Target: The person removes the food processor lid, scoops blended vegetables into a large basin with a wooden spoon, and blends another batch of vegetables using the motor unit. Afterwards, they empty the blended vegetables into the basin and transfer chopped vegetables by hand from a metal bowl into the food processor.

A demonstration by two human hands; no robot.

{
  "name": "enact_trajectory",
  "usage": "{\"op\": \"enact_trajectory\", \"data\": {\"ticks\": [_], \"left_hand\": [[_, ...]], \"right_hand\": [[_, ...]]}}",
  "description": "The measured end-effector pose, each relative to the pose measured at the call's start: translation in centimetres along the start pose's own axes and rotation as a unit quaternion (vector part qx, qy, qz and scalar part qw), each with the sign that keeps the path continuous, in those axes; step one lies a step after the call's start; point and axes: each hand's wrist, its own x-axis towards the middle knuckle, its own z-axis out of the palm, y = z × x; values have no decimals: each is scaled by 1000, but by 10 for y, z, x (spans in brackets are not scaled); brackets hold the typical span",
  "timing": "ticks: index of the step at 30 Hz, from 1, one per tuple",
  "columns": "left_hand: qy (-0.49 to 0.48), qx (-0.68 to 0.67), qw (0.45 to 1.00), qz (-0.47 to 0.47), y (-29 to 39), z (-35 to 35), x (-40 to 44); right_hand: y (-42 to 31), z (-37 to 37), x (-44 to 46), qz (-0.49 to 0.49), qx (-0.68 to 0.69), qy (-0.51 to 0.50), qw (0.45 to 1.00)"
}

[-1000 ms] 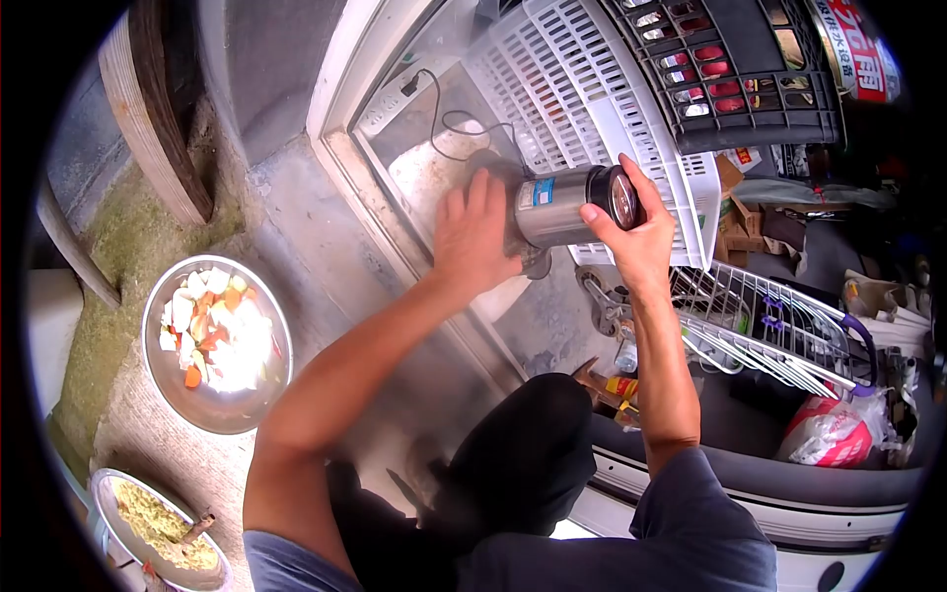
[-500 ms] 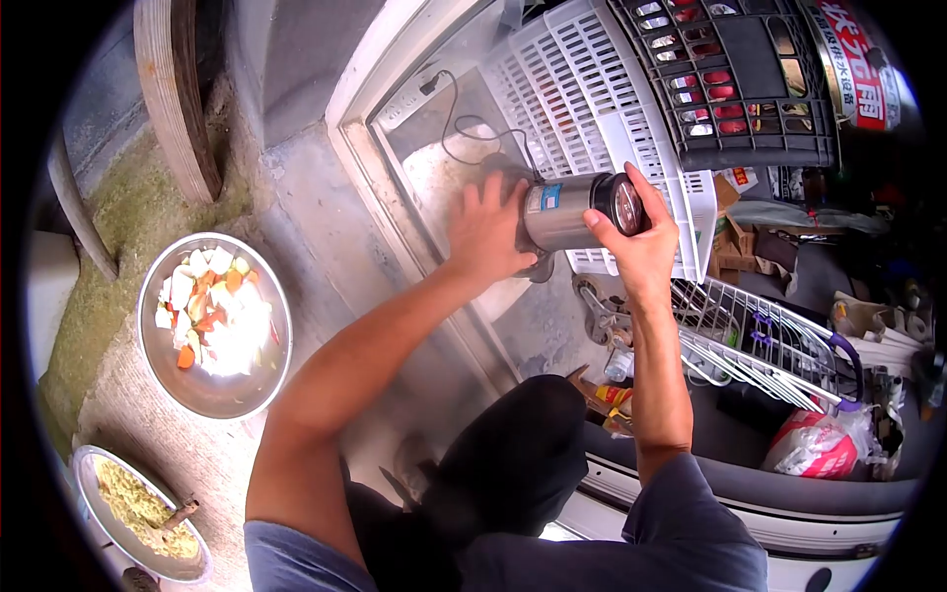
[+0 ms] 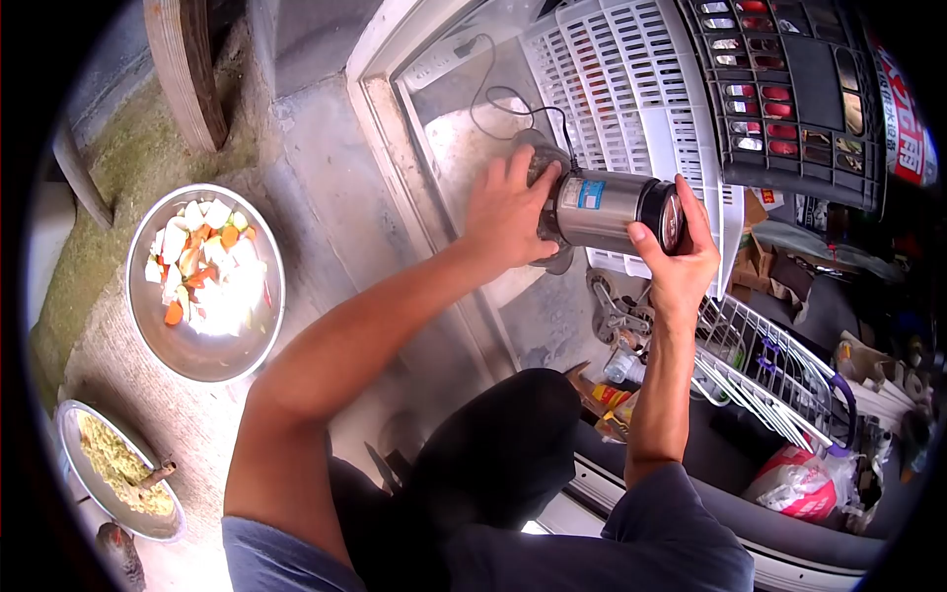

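A steel electric grinder with a blue label and a black-rimmed clear lid is between my hands. My left hand grips the dark base, fingers spread around it. At the other end, my right hand clasps the lid, thumb on one side and fingers on the other. A black cord runs from the base towards a power strip. What is inside the grinder cannot be made out.
On the left, a steel bowl holds cut vegetables. Below it, another bowl contains yellowish mash and a stick, with a dark bird beside it. White and black crates and a wire cart crowd the right.
The view has shifted, so the grinder and both hands appear slightly further right and the bowls higher. Both hands keep their hold on the base and lid. The bird shows more.
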Motion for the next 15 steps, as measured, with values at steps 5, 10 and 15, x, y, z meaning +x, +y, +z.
{"op": "enact_trajectory", "data": {"ticks": [5, 10, 15], "left_hand": [[1, -4, 1000, 4, -1, 2, 1], [9, -9, 1000, 0, -3, -2, 3], [9, -19, 1000, -2, -2, 3, -1]], "right_hand": [[-5, -5, 14, -80, -1, -104, 991], [10, -3, 9, -89, -40, -92, 991], [12, -20, 4, -110, -67, -40, 991]]}}
